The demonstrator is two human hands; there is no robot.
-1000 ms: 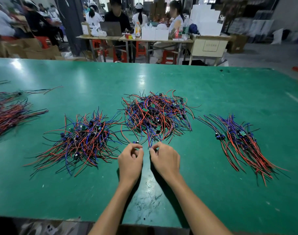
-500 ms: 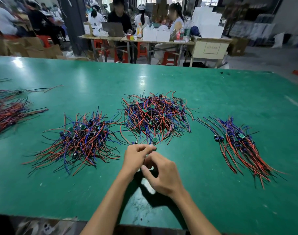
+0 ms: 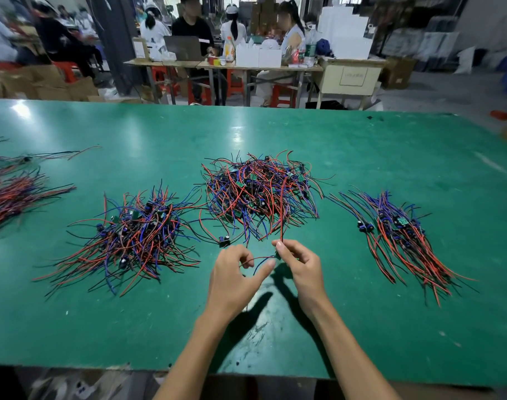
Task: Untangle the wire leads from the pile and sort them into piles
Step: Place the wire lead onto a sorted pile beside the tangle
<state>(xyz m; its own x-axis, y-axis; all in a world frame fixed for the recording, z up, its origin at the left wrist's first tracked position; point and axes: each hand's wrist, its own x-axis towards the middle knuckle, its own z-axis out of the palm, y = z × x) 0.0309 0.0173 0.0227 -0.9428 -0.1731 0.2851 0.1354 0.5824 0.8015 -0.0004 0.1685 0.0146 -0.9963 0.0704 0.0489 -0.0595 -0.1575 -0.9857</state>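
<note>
Both my forearms reach forward, bare, wrists close together. My left hand [image 3: 232, 281] curls, thumb stretched toward the right, fingers bent inward. My right hand [image 3: 300, 265] is raised slightly, thumb and forefinger pinched tight, knuckles up.

table [image 3: 362, 157] is carrying four wire heaps in a row | far-left heap [image 3: 10, 194] is hanging off the frame edge | left pile [image 3: 134, 238] is lying beside the middle pile [image 3: 261, 194] | right pile [image 3: 402, 238] is sitting well apart | both hands [image 3: 232, 281] [image 3: 301, 267] are hovering just in front of the middle one
</note>
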